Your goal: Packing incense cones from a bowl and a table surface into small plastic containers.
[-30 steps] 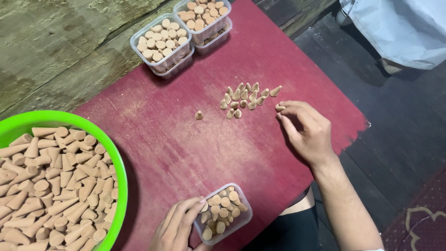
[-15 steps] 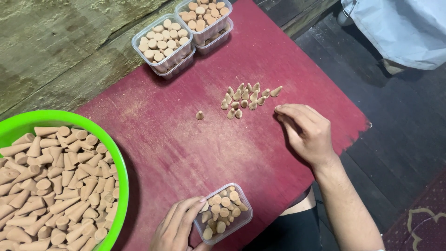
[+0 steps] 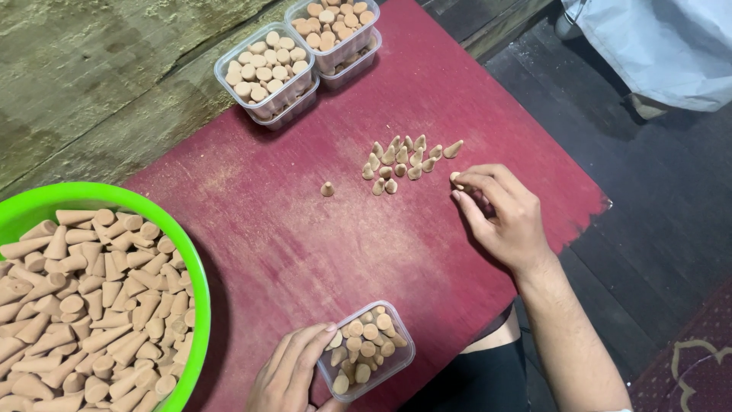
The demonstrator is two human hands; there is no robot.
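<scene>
My right hand [image 3: 503, 214] rests on the red tabletop [image 3: 305, 236], its fingertips pinching a small tan cone [image 3: 456, 178] just right of a cluster of several upright tan cones [image 3: 404, 160]. One lone cone [image 3: 327, 188] stands apart to the left of the cluster. My left hand [image 3: 290, 374] grips the left side of a small clear plastic box [image 3: 366, 349] at the near edge, partly filled with cones.
A big green bowl [image 3: 191, 275] heaped with tan cones sits at the left. Two stacks of clear boxes [image 3: 267, 72] [image 3: 335, 30] full of cones stand at the far edge by a rough wall. Dark floor and a white sack [image 3: 656, 46] lie to the right.
My right hand's fingers flattened onto the table beside the cluster, then curled back up with a cone pinched at the tips. The left hand and the box stayed still.
</scene>
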